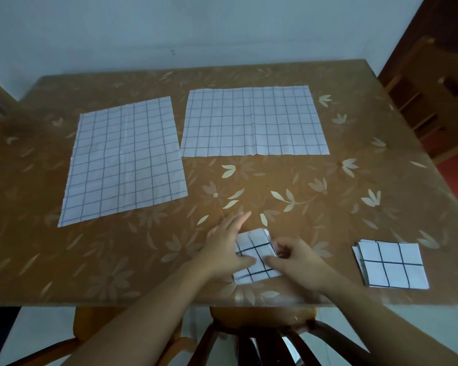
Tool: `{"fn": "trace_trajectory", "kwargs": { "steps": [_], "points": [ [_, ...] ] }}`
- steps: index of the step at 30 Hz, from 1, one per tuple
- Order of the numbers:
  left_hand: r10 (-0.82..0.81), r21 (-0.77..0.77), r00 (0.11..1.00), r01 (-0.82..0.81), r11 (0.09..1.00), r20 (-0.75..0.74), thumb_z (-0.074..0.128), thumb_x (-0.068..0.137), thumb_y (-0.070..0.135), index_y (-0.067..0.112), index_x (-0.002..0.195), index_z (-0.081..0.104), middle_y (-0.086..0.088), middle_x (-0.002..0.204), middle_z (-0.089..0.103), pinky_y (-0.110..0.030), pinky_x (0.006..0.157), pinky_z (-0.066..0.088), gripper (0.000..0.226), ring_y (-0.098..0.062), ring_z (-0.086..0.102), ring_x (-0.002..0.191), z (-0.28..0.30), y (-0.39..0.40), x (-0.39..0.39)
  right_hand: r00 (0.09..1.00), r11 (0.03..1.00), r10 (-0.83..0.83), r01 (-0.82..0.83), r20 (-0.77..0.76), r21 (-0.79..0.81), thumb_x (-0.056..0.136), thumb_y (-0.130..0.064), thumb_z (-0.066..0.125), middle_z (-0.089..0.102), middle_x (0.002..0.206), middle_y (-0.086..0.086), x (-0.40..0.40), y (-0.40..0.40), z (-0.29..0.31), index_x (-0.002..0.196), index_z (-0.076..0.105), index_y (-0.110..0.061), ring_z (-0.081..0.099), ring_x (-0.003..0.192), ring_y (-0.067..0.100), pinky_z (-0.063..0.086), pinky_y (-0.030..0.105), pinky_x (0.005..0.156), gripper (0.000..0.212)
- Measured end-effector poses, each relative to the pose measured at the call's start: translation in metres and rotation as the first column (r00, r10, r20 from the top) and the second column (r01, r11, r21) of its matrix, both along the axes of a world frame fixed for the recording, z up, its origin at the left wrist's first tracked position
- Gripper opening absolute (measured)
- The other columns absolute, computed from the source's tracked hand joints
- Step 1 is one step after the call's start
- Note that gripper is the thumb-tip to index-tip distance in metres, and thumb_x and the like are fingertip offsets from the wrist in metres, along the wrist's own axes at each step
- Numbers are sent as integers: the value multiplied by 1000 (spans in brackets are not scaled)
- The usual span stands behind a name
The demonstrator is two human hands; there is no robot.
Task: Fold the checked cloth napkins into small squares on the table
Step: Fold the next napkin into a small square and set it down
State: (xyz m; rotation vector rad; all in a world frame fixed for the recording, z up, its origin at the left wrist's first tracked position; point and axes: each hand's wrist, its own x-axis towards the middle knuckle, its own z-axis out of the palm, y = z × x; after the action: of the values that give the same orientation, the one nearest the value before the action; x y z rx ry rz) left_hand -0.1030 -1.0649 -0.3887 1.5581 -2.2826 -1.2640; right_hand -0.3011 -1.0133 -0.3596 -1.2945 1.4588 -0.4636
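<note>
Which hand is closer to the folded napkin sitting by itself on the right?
The right hand. It is on the small napkin being folded, just left of the finished folded napkin, with bare table between. The left hand is farther left, on that napkin's other side.

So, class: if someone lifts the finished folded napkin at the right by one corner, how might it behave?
The folded napkin is thin layered cloth, so it would probably droop and fan open. Its edges already sit slightly offset. It looks light, likely sliding on the glossy table.

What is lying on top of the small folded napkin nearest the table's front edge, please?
Both hands rest on the folded napkin: the left hand covers its left side, the right hand its right edge. Only the middle checks show; the covered corners cannot be seen.
</note>
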Motion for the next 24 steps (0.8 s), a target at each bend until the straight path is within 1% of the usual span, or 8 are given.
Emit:
{"fn": "trace_trajectory", "kwargs": {
  "steps": [2,4,7,10,12,18,21,24],
  "points": [
    [150,351,961,-62,935,-231,75,79,29,40,132,47,5,135,56,-43,99,49,60,-15,56,120,11,-6,-6,998,1000,4,-3,66,-15,85,-13,67,69,76,4,-11,-4,10,81,66,-12,64,71,17,51,28,69,4],
    [265,541,918,-68,838,-295,70,87,26,26,115,64,1,112,71,-41,88,56,29,-19,68,100,12,-6,-12,976,986,-161,167,148,-25,86,-16,68,72,81,5,-20,-6,13,85,68,-10,67,78,20,52,30,73,6],
    [505,616,814,-246,748,-287,67,90,30,26,102,70,2,103,74,-38,81,57,13,-17,71,94,0,2,-22,886,931,-363,335,288,145,86,-31,69,75,90,8,-28,2,3,98,70,-5,70,88,27,55,44,85,28],
    [762,703,603,-437,561,-234,67,90,27,21,105,68,-1,98,75,-38,72,59,16,-19,73,87,-16,14,-35,890,896,-370,264,268,358,85,-26,72,75,84,2,-27,21,-13,102,69,-6,70,76,17,58,30,73,27],
    [815,746,546,-458,483,-193,69,89,23,19,105,67,-1,94,75,-36,66,59,17,-21,73,85,-21,22,-41,891,874,-387,272,238,403,86,-15,70,76,88,6,-26,29,-21,99,69,-7,68,70,13,56,20,60,16],
    [791,760,572,-409,505,-217,66,90,17,22,101,68,3,88,77,-28,58,57,12,-17,74,80,-25,36,-49,899,882,-414,358,143,307,86,-8,63,73,75,11,-38,36,-22,81,69,-3,59,54,12,47,22,53,9],
    [756,726,621,-419,546,-210,64,91,19,26,105,66,5,94,76,-30,67,58,16,-16,73,86,-26,37,-55,911,886,-400,358,97,295,86,-9,63,69,61,3,-49,41,-21,76,68,-2,55,47,9,44,21,46,13],
    [706,686,672,-405,604,-224,59,95,18,30,110,61,5,104,71,-32,69,59,19,-16,70,92,-25,39,-63,938,895,-321,255,133,365,87,-15,64,74,76,7,-55,49,-19,88,69,-4,61,58,11,46,20,51,12]
  ]
}}
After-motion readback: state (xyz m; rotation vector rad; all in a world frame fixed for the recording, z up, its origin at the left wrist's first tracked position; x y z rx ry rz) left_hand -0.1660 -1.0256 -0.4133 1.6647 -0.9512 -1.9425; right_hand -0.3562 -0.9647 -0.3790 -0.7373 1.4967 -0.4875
